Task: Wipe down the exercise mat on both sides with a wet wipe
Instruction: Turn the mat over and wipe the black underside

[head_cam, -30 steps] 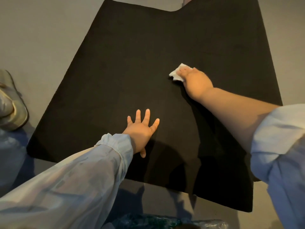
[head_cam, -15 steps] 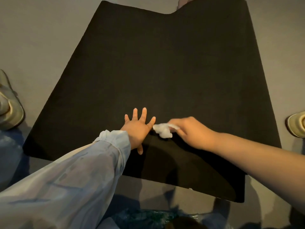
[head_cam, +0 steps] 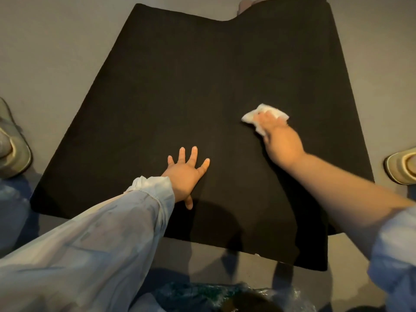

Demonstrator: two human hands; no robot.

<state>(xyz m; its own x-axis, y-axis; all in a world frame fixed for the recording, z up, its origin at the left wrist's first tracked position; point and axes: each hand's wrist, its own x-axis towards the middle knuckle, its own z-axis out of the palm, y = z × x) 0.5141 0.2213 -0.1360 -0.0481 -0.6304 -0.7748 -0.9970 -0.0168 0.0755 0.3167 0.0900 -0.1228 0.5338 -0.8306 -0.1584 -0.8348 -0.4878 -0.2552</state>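
**Black exercise mat on the floor, two hands at work**

Item one: we record a black exercise mat (head_cam: pixel 202 97) lying flat on a grey floor (head_cam: pixel 56 52). It fills most of the view, and its far edge shows a step-shaped notch.

Item two: we note the left hand (head_cam: pixel 185 174) pressed palm-down on the mat near the middle of its near part. The fingers are spread, the grip is released and it grasps nothing. A pale, thin sleeve (head_cam: pixel 101 233) covers that arm to the wrist.

Item three: we list the right hand (head_cam: pixel 281 140) to the right of the left and a little farther away. Its fingers lie over a crumpled white wet wipe (head_cam: pixel 263 115) and press it against the mat; the grip is clenched on the wipe. The forearm is bare, with a light blue cuff pushed up near the elbow.

Item four: we see a light-coloured slipper (head_cam: pixel 13 149) on the floor at the left edge, just beside the mat, and a second slipper (head_cam: pixel 403 167) at the right edge.

Item five: a crinkled green plastic bag (head_cam: pixel 213 296) sits at the near edge of the view.
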